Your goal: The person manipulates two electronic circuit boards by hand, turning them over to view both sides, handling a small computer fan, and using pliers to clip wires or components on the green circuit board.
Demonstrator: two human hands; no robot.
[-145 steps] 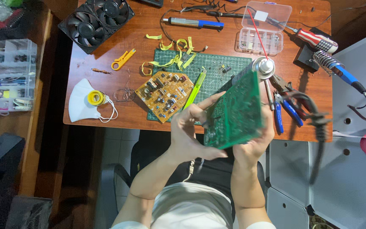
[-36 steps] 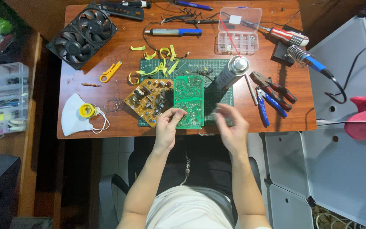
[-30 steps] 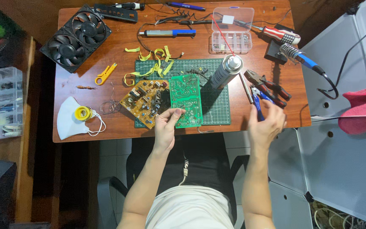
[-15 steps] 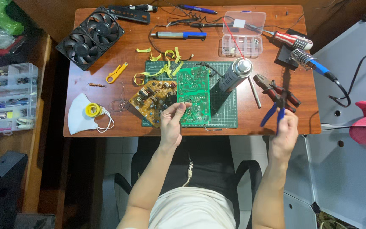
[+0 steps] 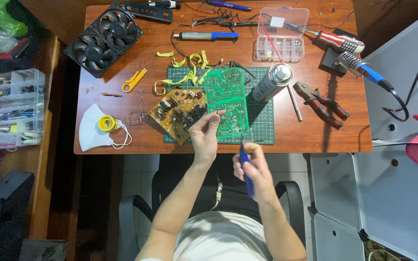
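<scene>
Green circuit board (image 5: 226, 99) near desk edge (image 5: 315, 150)

I see bare worktop (image 5: 315, 133) right of the green mat (image 5: 260, 118), open up to the red-handled pliers (image 5: 322, 101). The spray can (image 5: 273, 82) and metal rod (image 5: 294, 102) crowd that mat edge; the brown circuit board (image 5: 177, 113) blocks the left.

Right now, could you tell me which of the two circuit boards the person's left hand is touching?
The green circuit board on the cutting mat: the left hand rests its fingertips on its near edge. The brown circuit board lies beside it, untouched.
</scene>
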